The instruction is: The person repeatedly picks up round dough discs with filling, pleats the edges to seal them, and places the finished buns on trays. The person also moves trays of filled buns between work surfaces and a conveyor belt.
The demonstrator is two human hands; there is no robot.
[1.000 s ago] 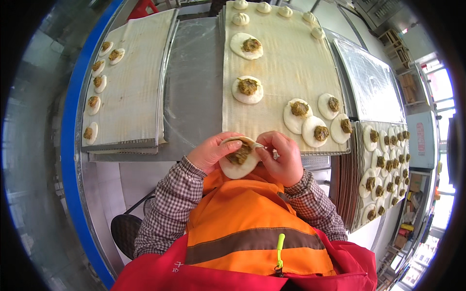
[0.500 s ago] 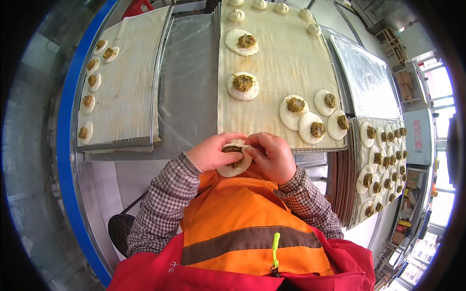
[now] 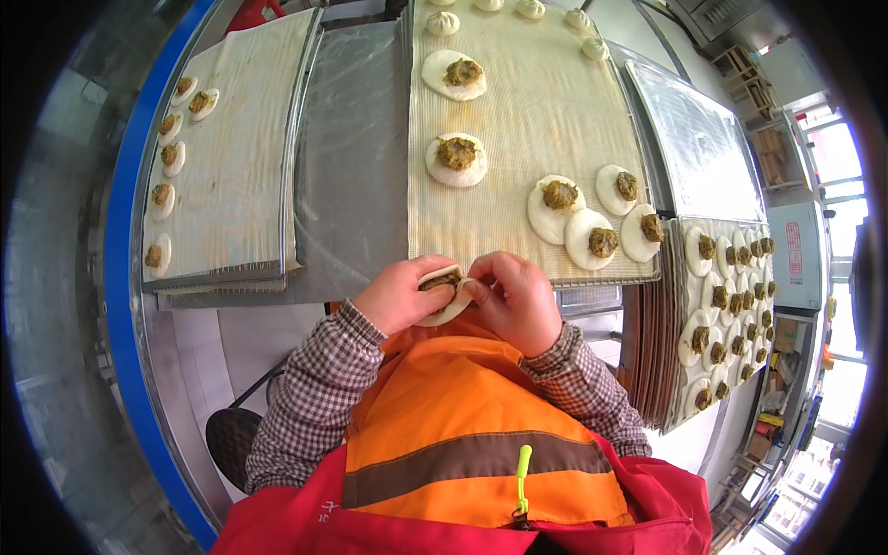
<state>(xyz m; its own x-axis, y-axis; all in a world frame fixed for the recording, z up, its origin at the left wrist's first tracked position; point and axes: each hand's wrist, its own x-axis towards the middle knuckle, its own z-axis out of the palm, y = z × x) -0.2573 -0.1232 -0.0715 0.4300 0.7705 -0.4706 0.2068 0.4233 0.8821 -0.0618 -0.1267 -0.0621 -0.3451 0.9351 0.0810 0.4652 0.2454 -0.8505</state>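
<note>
Between my hands, just off the near edge of the middle mat, is a round dough wrapper (image 3: 450,311) with brown-green filling in it, its edge partly gathered. My left hand (image 3: 400,294) cups it from the left, with the thumb lying over the filling. At the right side, my right hand (image 3: 513,296) pinches the wrapper's edge between thumb and fingertips. Beyond them on the woven mat (image 3: 518,120) lie flat wrappers topped with filling, among them one wrapper (image 3: 456,159) straight ahead and one wrapper (image 3: 590,240) in a cluster to the right.
Closed buns (image 3: 442,23) line the mat's far side. To the left, past a grey metal surface (image 3: 351,157), another mat (image 3: 236,157) carries several filled wrappers. A stack of trays (image 3: 650,361) with many filled wrappers on top stands at the right, near a shiny metal tray (image 3: 698,139).
The wrapper's edge has been drawn further up around the filling, and it looks more folded. My left fingers have shifted to the wrapper's outer side; my right hand still pinches the edge.
</note>
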